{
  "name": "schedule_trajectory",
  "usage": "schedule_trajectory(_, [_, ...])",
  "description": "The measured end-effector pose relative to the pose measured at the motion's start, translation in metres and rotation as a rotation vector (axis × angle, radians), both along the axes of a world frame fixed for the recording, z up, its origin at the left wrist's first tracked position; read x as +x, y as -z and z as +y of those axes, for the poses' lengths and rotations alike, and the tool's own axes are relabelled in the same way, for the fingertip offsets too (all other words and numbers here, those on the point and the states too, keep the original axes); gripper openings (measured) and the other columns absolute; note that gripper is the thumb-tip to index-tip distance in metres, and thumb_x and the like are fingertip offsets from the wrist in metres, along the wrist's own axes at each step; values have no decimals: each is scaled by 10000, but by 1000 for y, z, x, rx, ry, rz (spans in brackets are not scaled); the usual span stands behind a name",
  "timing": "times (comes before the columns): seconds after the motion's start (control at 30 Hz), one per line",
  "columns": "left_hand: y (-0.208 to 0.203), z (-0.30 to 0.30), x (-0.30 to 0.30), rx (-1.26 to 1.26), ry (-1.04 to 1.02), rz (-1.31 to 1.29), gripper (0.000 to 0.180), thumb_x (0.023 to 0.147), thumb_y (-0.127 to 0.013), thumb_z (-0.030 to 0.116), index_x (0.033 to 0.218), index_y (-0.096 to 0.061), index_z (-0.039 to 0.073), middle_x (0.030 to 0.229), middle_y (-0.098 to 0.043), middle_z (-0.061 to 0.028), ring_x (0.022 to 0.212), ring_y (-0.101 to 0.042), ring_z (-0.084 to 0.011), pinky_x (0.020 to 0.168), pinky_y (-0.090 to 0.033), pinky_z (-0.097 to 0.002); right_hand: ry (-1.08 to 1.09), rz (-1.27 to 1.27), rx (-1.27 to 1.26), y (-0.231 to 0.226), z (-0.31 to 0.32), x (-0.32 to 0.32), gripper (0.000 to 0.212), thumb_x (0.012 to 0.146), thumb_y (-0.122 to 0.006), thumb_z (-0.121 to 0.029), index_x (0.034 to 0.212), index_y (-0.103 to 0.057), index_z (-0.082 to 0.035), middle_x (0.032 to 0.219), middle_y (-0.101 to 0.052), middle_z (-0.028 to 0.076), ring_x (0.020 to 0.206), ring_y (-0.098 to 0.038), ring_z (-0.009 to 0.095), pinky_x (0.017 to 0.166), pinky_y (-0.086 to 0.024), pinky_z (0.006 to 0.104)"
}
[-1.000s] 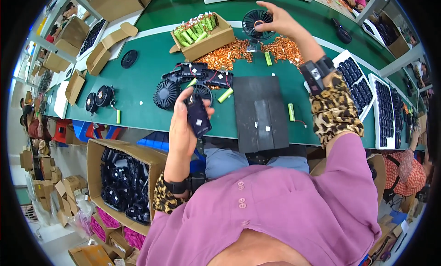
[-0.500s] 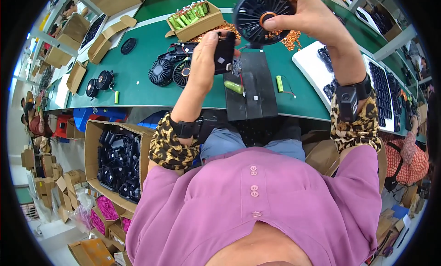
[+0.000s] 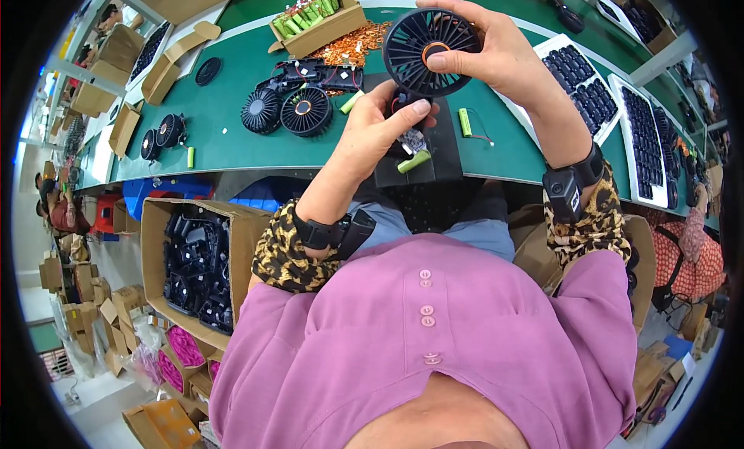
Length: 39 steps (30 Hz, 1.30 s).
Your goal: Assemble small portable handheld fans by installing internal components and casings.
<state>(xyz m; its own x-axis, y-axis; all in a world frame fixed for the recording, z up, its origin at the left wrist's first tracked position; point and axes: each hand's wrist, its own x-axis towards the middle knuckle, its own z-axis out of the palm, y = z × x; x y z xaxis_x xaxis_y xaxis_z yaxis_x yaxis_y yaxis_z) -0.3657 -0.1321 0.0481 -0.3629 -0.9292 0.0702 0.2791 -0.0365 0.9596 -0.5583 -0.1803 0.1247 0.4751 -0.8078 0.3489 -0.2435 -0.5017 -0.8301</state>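
Note:
Above the table, my right hand (image 3: pixel 504 58) grips a round black fan head (image 3: pixel 407 58) by its right rim, thumb near the orange ring at its centre. My left hand (image 3: pixel 378 133) is closed on the black handle piece (image 3: pixel 404 104) just below the fan head; its fingers hide much of that piece. A small clear circuit part (image 3: pixel 412 141) sticks out below this hand. Beside it hangs a green battery cell (image 3: pixel 415 161). Whether the handle piece is joined to the fan head, I cannot tell.
A black block (image 3: pixel 443 143) lies at the table edge beneath my hands. Two fans (image 3: pixel 306 112) and black shells stand left, near a carton of green cells (image 3: pixel 322 27) and copper-coloured parts (image 3: pixel 353 48). White trays (image 3: pixel 585 89) of black parts stand right; a box of shells (image 3: pixel 244 240) lower left.
The fan head has come down and nearer to me in my right hand. My left hand has moved in under it and turned, so the black handle piece now shows less.

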Motion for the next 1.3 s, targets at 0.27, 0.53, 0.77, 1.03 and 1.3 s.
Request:
schedule_trajectory(0.27, [-13, 21, -17, -11, -44, 108, 243, 892, -654, 178, 999, -604, -33, 825, -670, -86, 703, -622, -124, 668, -509, -249, 186, 26, 58, -34, 38, 20, 532, 778, -748, -154, 1225, -526, 31, 1005, -644, 109, 935, -598, 132, 832, -481, 265])
schedule_trajectory(0.53, [56, -1, -7, -492, -278, -787, 265, 921, -575, 169, 1092, -591, -33, 965, -610, -135, 978, -564, -283, 851, -459, -357, 286, -111, 122, 97, -42, 19, 400, 796, -760, -304, 1080, -657, -42, 912, -670, 39, 819, -623, 78, 742, -499, 222])
schedule_trajectory(0.77, [73, -6, 17, -665, -276, -875, 386, 835, -653, 125, 1173, -559, -35, 1139, -526, -188, 1059, -508, -360, 911, -430, -410, 215, -180, 388, 134, -74, 31, 405, 795, -766, -288, 1085, -643, -33, 918, -672, 35, 806, -637, 80, 709, -507, 206])
schedule_trajectory(1.03, [61, -17, 24, -828, -169, -958, 532, 820, -669, 179, 1308, -496, 56, 1264, -524, -135, 1111, -487, -333, 957, -401, -408, 307, -88, 281, 157, -106, 44, 443, 753, -796, -300, 1074, -634, -40, 907, -674, 49, 794, -644, 89, 691, -515, 213])
schedule_trajectory(1.3, [71, -19, 32, -893, -175, -1027, 888, 646, -726, 566, 1373, -445, 140, 1355, -452, -62, 1194, -426, -292, 989, -307, -450, 406, -154, 337, 147, -98, 49, 471, 731, -814, -293, 1090, -628, -51, 902, -675, 63, 789, -638, 93, 683, -508, 223])
